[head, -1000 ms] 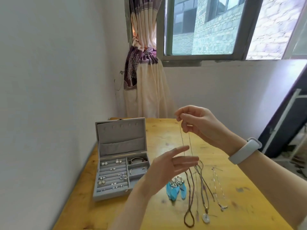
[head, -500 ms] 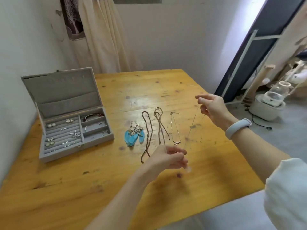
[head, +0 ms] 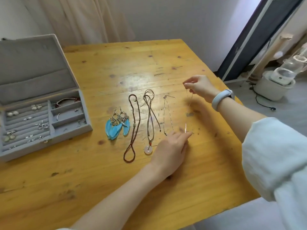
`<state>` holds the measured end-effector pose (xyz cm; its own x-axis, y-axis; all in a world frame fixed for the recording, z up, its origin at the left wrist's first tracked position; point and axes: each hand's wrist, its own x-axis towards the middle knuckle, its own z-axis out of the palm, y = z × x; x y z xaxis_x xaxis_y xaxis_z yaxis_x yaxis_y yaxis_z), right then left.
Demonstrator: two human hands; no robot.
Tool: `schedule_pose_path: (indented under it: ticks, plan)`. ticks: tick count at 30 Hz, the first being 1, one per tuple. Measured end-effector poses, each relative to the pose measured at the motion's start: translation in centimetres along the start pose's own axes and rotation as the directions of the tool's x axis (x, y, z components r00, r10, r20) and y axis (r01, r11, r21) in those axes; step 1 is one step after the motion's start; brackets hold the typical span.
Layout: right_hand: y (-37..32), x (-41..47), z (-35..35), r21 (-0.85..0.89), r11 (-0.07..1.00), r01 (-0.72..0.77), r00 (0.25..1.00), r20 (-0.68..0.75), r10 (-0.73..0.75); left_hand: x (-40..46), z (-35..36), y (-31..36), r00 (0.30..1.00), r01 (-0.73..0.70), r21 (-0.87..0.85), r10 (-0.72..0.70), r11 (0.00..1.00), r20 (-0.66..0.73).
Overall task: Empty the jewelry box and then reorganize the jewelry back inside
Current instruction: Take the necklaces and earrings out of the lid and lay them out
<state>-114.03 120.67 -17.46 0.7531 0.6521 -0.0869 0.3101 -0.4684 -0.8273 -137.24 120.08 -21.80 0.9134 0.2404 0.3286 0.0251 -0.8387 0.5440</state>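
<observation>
The grey jewelry box [head: 49, 143] stands open at the table's left, with earrings in its ring rolls and bracelets in its side compartments. On the wood lie blue feather earrings [head: 116, 127], a brown braided necklace [head: 132, 130], a cord necklace with a pale round pendant [head: 148, 149] and a thin silver chain [head: 167, 113]. My right hand [head: 199, 86] pinches the top of a fine chain [head: 189, 103], which hangs down toward the table. My left hand [head: 171, 150] pinches that chain's lower end near the table, right of the silver chain.
The wooden table [head: 116, 180] ends close on the right and near side. Beyond the right edge stand a dark framed panel [head: 259, 39] and a white appliance [head: 275, 83] with a cord on the floor. A curtain [head: 93, 19] hangs behind.
Both hands have lowered the fine chain toward the table, to the right of the laid-out necklaces. The view has tilted down from the window to the tabletop.
</observation>
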Motion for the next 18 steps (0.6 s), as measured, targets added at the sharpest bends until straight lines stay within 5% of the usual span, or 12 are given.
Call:
schedule_pose_path:
  ticks: [9,14,18]
  plan:
    - [1.9,2.6,2.2,-0.323,0.929,0.179,0.982,0.003,-0.188,0.1,0.8,-1.2,0.994,-0.041,0.280,0.068,0.959,-0.089]
    - [2.4,0.9,1.9,-0.345,0.906,0.244,0.962,-0.032,-0.271,-0.1,-0.4,-1.5,0.998,0.009,0.341,0.014,0.940,-0.065]
    - [4.0,-1.5,1.8,-0.422,0.842,0.336,0.933,0.028,-0.359,-1.3,-1.1,-1.9,0.995,-0.096,0.368,0.092,0.925,0.030]
